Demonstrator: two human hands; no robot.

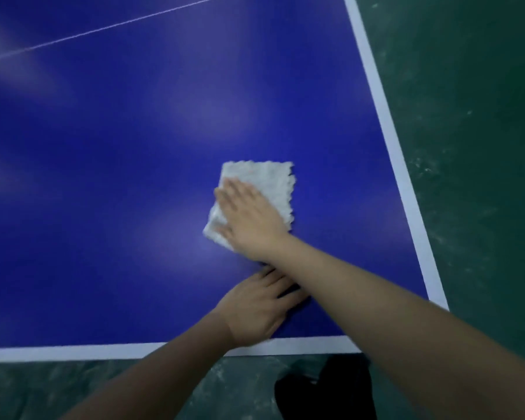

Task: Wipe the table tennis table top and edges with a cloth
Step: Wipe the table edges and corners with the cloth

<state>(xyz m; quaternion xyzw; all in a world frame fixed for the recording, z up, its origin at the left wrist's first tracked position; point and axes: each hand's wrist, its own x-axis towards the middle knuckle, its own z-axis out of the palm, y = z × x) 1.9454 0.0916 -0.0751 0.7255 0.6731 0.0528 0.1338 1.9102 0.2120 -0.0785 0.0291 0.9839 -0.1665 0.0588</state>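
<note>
Two bare hands on blue table tennis desk (119, 183), near its right-hand corner.

Right hand (250, 221): palm down on white cloth (269, 181), fingers straight and close together, pointed away and slightly left. Grip fully open; nothing clasped, cloth merely pressed flat under palm and fingers. Right forearm (376, 298) in from lower right, across corner of desk and over fingertips of left hand (255, 313).

Left hand: palm down directly on blue surface, just nearer than right hand, apart from cloth. Fingers extended, tips partly hidden under right forearm. Grip open, nothing held. Left forearm (164, 368) in from lower left, across near edge line (73, 352).

Cloth: small, roughly square, fluffy, with scalloped hem along far and right sides. Flat on blue playing surface in near right part of desk, inside both white edge lines, touching neither. Near left portion covered by right hand; far and right portions exposed.

Desk markings: broad white right edge line (385, 128); broad white near edge line; thin white centre line (103, 29) across far left. Pale sheen patches on blue surface.

Surroundings: dark green floor (473, 153) with pale scuffs beyond both edges; dark shape (328, 389) on floor below near edge, identity not determinable.
</note>
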